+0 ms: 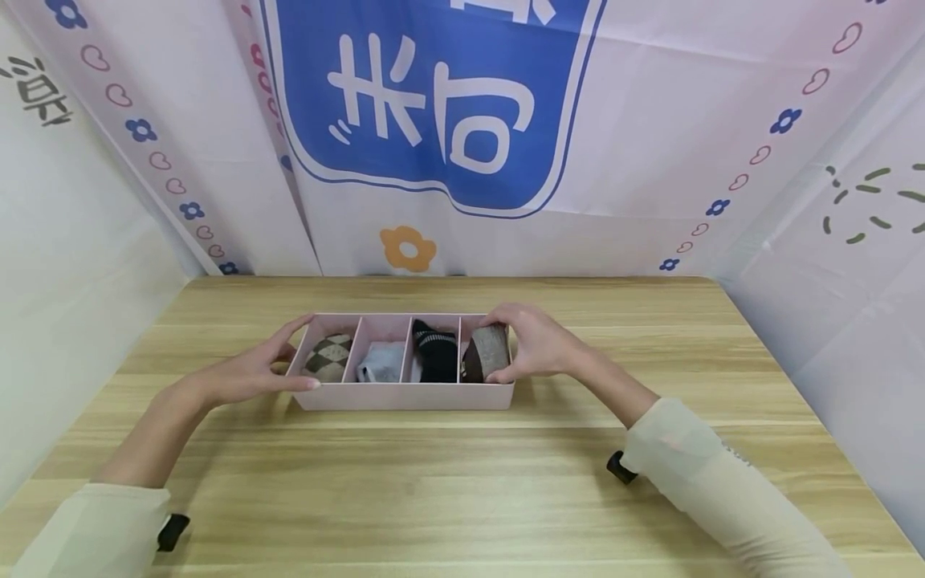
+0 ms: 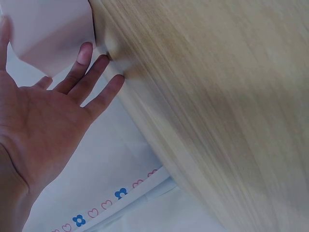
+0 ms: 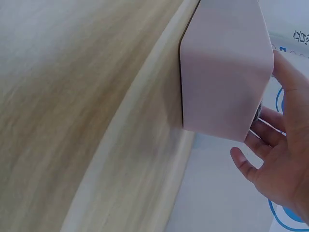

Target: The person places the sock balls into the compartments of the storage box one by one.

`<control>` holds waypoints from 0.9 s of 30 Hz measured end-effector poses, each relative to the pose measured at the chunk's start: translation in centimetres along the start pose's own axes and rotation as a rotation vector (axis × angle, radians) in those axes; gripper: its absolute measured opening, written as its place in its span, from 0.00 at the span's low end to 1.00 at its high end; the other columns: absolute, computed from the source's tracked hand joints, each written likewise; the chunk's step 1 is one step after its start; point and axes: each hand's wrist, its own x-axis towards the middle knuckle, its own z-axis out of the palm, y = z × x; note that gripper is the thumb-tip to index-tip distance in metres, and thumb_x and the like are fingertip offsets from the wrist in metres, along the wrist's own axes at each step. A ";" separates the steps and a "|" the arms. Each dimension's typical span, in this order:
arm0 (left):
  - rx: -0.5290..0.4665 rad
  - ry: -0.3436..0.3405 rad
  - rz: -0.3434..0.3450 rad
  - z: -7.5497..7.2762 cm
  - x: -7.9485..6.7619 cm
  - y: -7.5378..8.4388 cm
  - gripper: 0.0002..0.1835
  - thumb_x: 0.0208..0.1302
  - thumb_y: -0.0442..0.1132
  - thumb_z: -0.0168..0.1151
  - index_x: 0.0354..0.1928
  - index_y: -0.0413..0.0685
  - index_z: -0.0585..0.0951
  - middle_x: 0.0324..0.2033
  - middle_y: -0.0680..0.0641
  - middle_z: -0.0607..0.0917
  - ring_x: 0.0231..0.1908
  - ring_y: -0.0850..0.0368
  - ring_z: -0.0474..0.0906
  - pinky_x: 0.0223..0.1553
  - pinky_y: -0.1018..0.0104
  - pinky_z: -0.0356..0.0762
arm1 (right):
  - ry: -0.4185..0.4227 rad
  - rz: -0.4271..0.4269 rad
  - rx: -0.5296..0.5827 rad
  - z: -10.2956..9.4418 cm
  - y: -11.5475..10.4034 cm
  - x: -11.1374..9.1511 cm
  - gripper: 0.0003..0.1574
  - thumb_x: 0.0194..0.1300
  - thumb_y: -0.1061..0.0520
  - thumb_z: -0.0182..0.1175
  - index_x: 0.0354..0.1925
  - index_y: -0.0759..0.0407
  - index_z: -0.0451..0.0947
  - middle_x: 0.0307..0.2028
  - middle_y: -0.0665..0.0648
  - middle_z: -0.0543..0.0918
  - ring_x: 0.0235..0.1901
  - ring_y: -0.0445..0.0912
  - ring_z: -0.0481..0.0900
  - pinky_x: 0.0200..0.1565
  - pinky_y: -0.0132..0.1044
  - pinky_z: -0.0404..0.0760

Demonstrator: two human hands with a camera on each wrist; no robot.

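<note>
A pale pink divided storage box [image 1: 405, 397] stands on the wooden table, a row of compartments along its length. From left to right lie a rolled argyle sock [image 1: 328, 361], a light grey sock [image 1: 381, 363], a black sock [image 1: 437, 357] with a pale striped band, and a brown and grey sock [image 1: 486, 353]. My left hand [image 1: 242, 371] grips the left end, thumb along the front rim and index finger at the back corner; its other fingers spread beside the end wall. My right hand [image 1: 538, 345] grips the right end, thumb and fingers spanning the rim close to the brown and grey sock.
The box sits toward the back of the wooden table [image 1: 405, 490]. A white cloth backdrop [image 1: 347, 233] with a blue printed sign rises behind the table, and white cloth panels [image 1: 831, 265] flank both sides. Black straps [image 1: 620, 467] show below the sleeves.
</note>
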 end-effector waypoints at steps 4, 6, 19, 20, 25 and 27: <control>-0.001 0.002 0.003 0.0 0.0 -0.1 0.58 0.68 0.47 0.68 0.83 0.48 0.35 0.60 0.28 0.76 0.62 0.28 0.73 0.58 0.31 0.71 | -0.014 0.002 -0.041 0.2 0.0 0.0 0.45 0.39 0.48 0.85 0.55 0.65 0.82 0.45 0.56 0.86 0.43 0.48 0.80 0.48 0.45 0.81; 0.000 0.001 0.002 0.0 0.0 -0.1 0.58 0.68 0.47 0.68 0.83 0.48 0.35 0.60 0.28 0.76 0.62 0.28 0.73 0.58 0.31 0.71 | -0.021 -0.001 -0.057 0.2 0.0 -0.1 0.45 0.40 0.48 0.85 0.55 0.65 0.82 0.45 0.56 0.86 0.43 0.48 0.81 0.47 0.45 0.81; 0.002 -0.003 -0.007 -0.1 0.0 -0.2 0.58 0.68 0.48 0.68 0.83 0.48 0.36 0.60 0.29 0.76 0.62 0.29 0.73 0.58 0.32 0.71 | -0.035 0.055 0.098 -0.8 0.2 -0.7 0.42 0.50 0.51 0.82 0.60 0.66 0.80 0.54 0.60 0.85 0.55 0.54 0.81 0.58 0.56 0.78; 0.002 -0.003 -0.006 -0.1 0.0 -0.2 0.58 0.68 0.48 0.68 0.83 0.48 0.36 0.60 0.29 0.76 0.62 0.29 0.73 0.58 0.32 0.71 | -0.021 0.060 0.110 -1.2 0.2 -0.9 0.41 0.51 0.51 0.81 0.60 0.66 0.80 0.56 0.61 0.85 0.57 0.55 0.80 0.59 0.58 0.77; 0.009 0.000 0.000 -0.1 0.0 -0.3 0.58 0.68 0.48 0.68 0.83 0.49 0.36 0.61 0.28 0.75 0.63 0.29 0.73 0.59 0.31 0.71 | 0.055 0.129 0.140 -3.3 1.2 -3.0 0.37 0.59 0.55 0.77 0.63 0.67 0.77 0.59 0.64 0.83 0.59 0.59 0.78 0.58 0.61 0.77; 0.009 0.000 0.004 -0.1 0.0 -0.3 0.57 0.68 0.48 0.67 0.84 0.49 0.36 0.62 0.27 0.74 0.63 0.28 0.72 0.59 0.30 0.70 | 0.079 0.156 0.137 -4.1 2.1 -4.0 0.35 0.61 0.56 0.75 0.63 0.68 0.77 0.59 0.64 0.83 0.59 0.59 0.78 0.57 0.60 0.77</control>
